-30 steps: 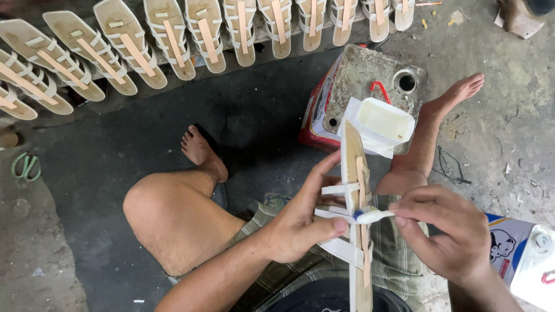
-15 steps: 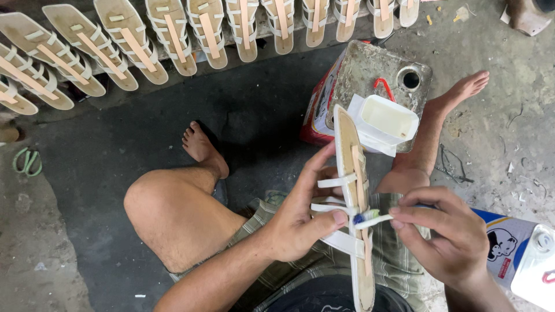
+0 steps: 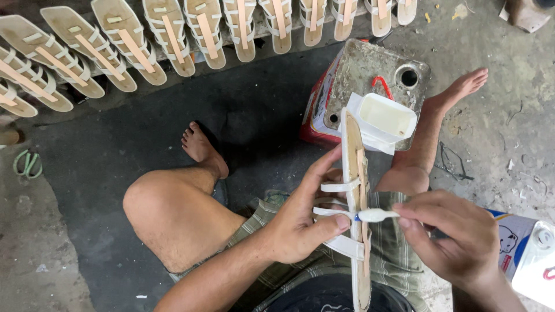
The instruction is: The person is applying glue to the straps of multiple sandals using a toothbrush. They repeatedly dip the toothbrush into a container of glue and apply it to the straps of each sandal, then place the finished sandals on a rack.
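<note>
Gluing work, held in the air above the lap. Left hand (image 3: 300, 228) closed around the sandal (image 3: 351, 151): fingers behind the sole, thumb pressed on a white strap (image 3: 330, 211) near the middle. Sandal nearly upright, toe pointing away toward the white tub (image 3: 386, 115), heel down by the shorts. Right hand (image 3: 457, 245) pinched narrow on a small brush (image 3: 377, 215), the handle hidden in the fingers, the white tip touching the sole's edge just beside the left thumb.

To do this stroke well:

- Hold the sole firm with the left hand, with no twisting, so the strap end stays put under the thumb
- Slide the thumb back a little; at present just beside the bristles and likely to pick up glue
- Work the tip only where strap meets sole, in short strokes along the edge, not across the tan strip (image 3: 362, 173)
- Use a light load; a drip probably runs down the sole toward the lower strap (image 3: 346, 247) and the shorts
- Tilt the sandal slightly toward the brush for a better look at the joint; from here, hard to tell how much of it is coated
- Reload from the tub on the dented tin (image 3: 370, 66), near the sandal's toe, wiping excess on the rim

Row of sandals (image 3: 173, 34) on the ground well apart, beyond the bare foot (image 3: 199, 147)
</note>
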Demonstrator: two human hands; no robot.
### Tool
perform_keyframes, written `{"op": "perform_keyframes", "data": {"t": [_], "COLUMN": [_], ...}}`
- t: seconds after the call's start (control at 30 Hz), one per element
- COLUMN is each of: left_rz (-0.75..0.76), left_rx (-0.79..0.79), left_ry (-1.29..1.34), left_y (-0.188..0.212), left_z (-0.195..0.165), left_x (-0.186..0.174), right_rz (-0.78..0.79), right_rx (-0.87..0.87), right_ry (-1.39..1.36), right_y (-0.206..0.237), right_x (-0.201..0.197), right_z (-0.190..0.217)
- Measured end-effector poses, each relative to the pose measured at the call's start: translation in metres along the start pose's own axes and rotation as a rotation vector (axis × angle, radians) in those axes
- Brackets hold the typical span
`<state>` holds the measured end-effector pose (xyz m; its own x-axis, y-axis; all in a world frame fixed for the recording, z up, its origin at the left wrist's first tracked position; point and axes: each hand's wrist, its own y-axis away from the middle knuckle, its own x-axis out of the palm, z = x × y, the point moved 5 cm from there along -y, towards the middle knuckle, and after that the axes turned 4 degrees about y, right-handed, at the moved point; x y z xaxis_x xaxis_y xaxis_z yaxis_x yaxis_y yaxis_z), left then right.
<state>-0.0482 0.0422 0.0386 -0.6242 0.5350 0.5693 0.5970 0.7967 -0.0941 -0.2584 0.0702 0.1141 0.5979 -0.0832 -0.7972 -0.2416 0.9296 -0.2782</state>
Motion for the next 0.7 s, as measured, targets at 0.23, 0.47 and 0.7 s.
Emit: {"op": "perform_keyframes", "data": {"t": [0.23,0.47,0.7], "left_rz": [-0.001,0.018,0.068], "left_rx": [0.028,0.176,0.148], "left_ry": [-0.002,-0.136,-0.107], "left_y": [0.002,0.009,0.013], "left_z": [0.002,0.01,0.015], "left_x": [0.0,0.003,0.002], "right_rz": [-0.096,-0.134,-0.278], "right_rx": [-0.065,0.121,0.094], "right_ry": [-0.062,-0.092,-0.046], "right_y": [0.0,0.006,-0.003], "right_x": [0.005,0.018,0.017], "right_z": [0.0,0.004,0.005]}}
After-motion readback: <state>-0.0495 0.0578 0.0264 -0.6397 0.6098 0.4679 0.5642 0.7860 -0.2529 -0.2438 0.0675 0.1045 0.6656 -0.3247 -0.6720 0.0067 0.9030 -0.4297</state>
